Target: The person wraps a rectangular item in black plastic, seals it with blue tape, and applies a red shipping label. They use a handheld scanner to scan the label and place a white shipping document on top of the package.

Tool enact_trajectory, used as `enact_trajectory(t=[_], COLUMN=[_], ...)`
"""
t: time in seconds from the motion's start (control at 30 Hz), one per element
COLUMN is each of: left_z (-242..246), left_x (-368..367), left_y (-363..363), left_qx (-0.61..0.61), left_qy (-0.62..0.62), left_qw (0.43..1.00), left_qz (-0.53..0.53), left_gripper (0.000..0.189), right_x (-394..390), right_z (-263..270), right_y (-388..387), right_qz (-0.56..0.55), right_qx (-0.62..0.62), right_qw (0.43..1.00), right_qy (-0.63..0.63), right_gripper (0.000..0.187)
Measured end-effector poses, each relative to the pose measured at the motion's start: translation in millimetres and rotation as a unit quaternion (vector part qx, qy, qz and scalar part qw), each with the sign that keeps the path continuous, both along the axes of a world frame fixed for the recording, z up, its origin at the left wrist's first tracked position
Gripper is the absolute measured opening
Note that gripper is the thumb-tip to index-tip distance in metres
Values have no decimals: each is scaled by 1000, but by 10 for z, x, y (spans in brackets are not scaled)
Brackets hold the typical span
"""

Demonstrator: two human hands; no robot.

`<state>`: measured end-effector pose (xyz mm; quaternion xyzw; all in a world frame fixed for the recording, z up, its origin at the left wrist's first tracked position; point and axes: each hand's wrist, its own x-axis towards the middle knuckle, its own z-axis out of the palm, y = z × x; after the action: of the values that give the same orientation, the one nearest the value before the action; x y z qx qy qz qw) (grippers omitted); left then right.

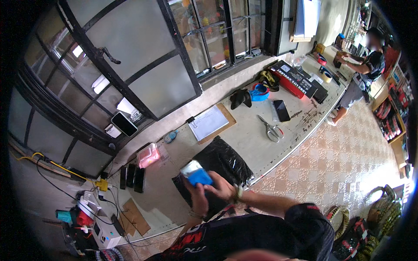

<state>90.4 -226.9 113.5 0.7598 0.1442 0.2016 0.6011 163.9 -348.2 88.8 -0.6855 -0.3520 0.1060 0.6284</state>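
Both my hands meet over a black plastic mailing bag (pixel 225 160) lying on the long table. Between them is a small blue object (pixel 200 177) with a shiny silver part (pixel 191 167) at its upper left; I cannot tell its exact kind. My left hand (pixel 196 199) grips it from the lower left. At its right side, my right hand (pixel 221 187) has its fingers and thumb on the blue part. A clipboard (pixel 231 120) with a paper (pixel 209 123) lies beyond the bag, and a pink packet (pixel 148 156) is to the left.
Scissors (pixel 272 130), a smartphone (pixel 281 111) and blue tape (pixel 259 92) lie to the right. Several phones (pixel 139 180) and brown cardboard (pixel 135 217) are at left, near a white label printer (pixel 106 231) and cables. A person (pixel 365 65) stands at the table's far end.
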Motion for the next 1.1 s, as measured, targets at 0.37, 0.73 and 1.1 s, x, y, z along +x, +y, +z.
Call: enact_trajectory(t=[0.37, 0.73, 1.1], left_z=[104, -295, -409], left_x=[803, 724, 911], left_y=[54, -13, -37], left_qx=[-239, -354, -325], left_qy=[328, 460, 509], left_qw=[798, 655, 659], left_qz=[-446, -484, -449], left_gripper=[67, 29, 21], right_x=[-600, -869, -906], right_z=[579, 783, 830], right_y=[-1472, -1489, -1389], right_qz=[-88, -101, -168], right_qx=[-290, -391, -309], right_qw=[941, 893, 896], right_qy=[150, 200, 270], right_gripper=[71, 69, 69])
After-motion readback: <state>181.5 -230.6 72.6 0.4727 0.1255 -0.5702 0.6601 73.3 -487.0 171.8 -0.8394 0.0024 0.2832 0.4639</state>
